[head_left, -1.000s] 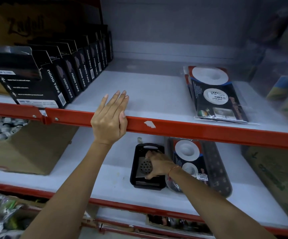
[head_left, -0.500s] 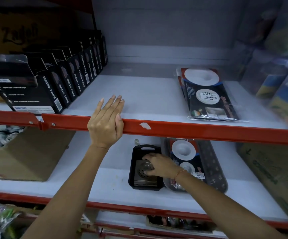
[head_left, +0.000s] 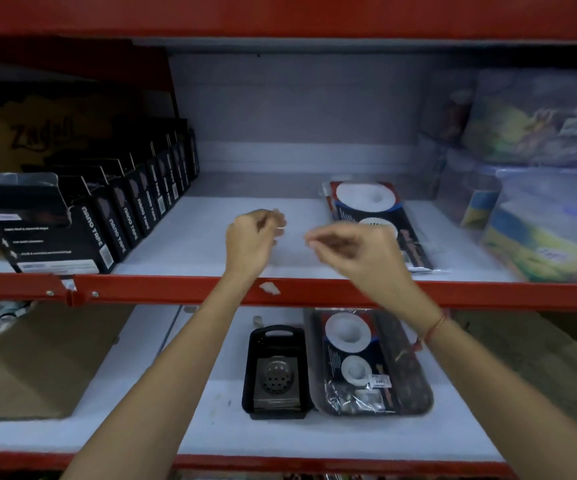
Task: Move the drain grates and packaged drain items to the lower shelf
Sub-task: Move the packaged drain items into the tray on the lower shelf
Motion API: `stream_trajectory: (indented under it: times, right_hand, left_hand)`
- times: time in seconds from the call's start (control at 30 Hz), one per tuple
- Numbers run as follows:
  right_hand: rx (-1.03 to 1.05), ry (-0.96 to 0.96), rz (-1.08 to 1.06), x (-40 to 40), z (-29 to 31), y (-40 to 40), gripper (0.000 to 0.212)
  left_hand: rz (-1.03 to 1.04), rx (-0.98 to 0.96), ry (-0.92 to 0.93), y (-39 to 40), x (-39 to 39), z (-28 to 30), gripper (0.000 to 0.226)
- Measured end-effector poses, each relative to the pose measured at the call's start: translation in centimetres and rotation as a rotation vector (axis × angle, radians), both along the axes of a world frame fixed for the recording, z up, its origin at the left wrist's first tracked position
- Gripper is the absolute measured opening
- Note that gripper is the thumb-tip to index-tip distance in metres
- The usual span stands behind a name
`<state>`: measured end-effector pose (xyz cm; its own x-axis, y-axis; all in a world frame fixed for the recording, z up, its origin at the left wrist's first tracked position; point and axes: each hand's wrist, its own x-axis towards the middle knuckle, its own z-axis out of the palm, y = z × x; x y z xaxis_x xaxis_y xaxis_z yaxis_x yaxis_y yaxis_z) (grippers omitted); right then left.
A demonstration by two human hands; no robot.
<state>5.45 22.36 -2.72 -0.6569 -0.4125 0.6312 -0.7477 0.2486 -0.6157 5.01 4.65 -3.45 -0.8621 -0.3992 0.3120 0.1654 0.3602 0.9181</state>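
On the lower shelf [head_left: 211, 431] a black basket [head_left: 256, 375] holds square metal drain grates [head_left: 276, 377]. Beside it on the right lies a dark tray with a packaged drain item [head_left: 353, 362]. A stack of packaged drain items [head_left: 366, 202] lies on the upper shelf [head_left: 211, 237], right of centre. Both hands hover over the upper shelf, blurred. My left hand [head_left: 250, 239] has loosely curled fingers and holds nothing. My right hand [head_left: 353, 247] is just left of the upper packages, fingers curled, nothing in it.
Black "nano tape" boxes [head_left: 114, 216] line the upper shelf's left side. Wrapped colourful packs [head_left: 539, 202] fill its right side. A red beam [head_left: 314, 292] fronts the upper shelf. Cardboard boxes [head_left: 38, 358] stand on the lower shelf at left and far right.
My right hand left the drain grates in the basket and rose to the upper shelf. My left hand lifted off the red beam. The camera tilted upward.
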Motion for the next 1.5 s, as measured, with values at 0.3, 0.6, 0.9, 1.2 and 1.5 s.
stream_trajectory:
  times: [0.3,0.6,0.9,1.2,1.5]
  right_hand:
    - [0.070,-0.330,-0.829,-13.2,2.0,9.0,0.021]
    - [-0.324,-0.960,-0.441,-14.2,0.2,11.0,0.015]
    - [-0.444,-0.888,-0.312,-9.9,3.1,11.3,0.025]
    - [-0.432,-1.006,-0.192,-0.4,1.2,13.0,0.021]
    - [-0.379,-1.069,-0.172,7.9,-2.3,17.0,0.021]
  left_hand:
    - [-0.202,0.366,-0.388,3.7,-7.1,1.7,0.031]
    - [-0.388,0.418,-0.476,5.7,-9.0,1.2,0.020]
    - [-0.433,0.484,-0.390,4.2,-5.4,2.5,0.024]
    - [-0.522,0.534,-0.398,3.7,3.4,-0.4,0.028]
    - [-0.584,0.490,-0.451,6.3,12.2,-3.2,0.026]
